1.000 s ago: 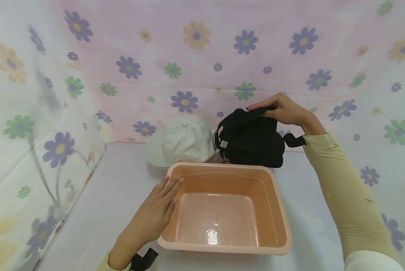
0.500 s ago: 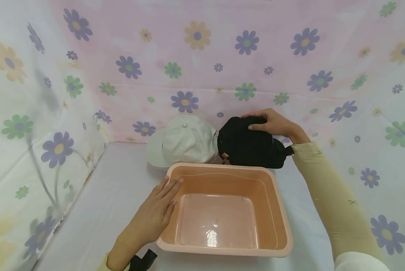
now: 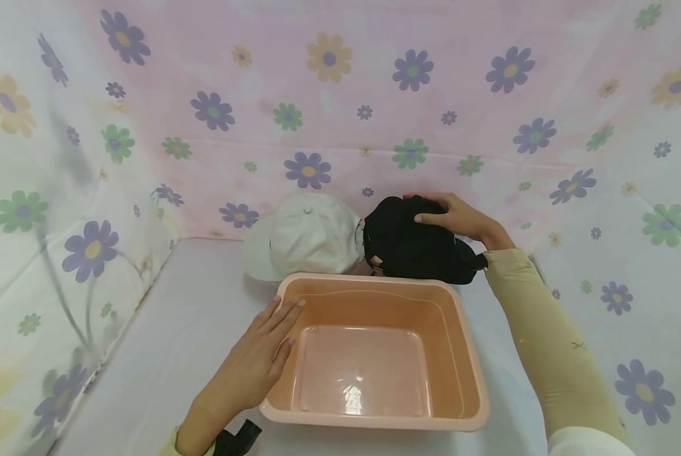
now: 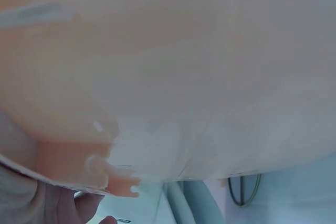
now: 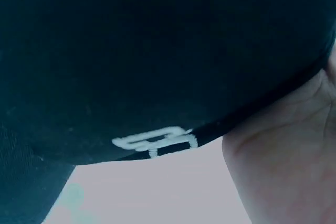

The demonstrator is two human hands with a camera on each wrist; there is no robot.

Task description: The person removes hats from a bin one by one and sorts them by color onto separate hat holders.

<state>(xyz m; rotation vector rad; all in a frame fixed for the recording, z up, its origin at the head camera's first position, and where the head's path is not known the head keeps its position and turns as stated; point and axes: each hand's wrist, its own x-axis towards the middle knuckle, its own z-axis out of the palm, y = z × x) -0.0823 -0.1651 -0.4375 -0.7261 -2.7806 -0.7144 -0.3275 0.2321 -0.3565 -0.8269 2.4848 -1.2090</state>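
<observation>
A peach plastic basin (image 3: 369, 423) stands on the table with its bare floor showing. My left hand (image 3: 249, 361) lies along its left rim, fingers extended; in the left wrist view the basin's wall (image 4: 173, 77) fills most of the picture. Behind the basin's back right rim sits a black cap (image 3: 408, 247), crown up. My right hand (image 3: 460, 218) rests over the crown, with the thumb on the near side and the fingertips partly hidden behind. White stitching (image 5: 157, 140) marks the cap's dark cloth in the right wrist view, beside my palm. A white cap (image 3: 311, 234) touches the black one on the left.
Flower-printed cloth walls (image 3: 329, 95) enclose the back and sides. The pale tabletop (image 3: 197, 291) runs around the basin, and both caps sit close between the basin's rear rim and the back wall.
The black cap has come down from a tilted, lifted position to sit upright beside the white cap. My right hand has lowered from its top edge onto the crown. My left hand stays.
</observation>
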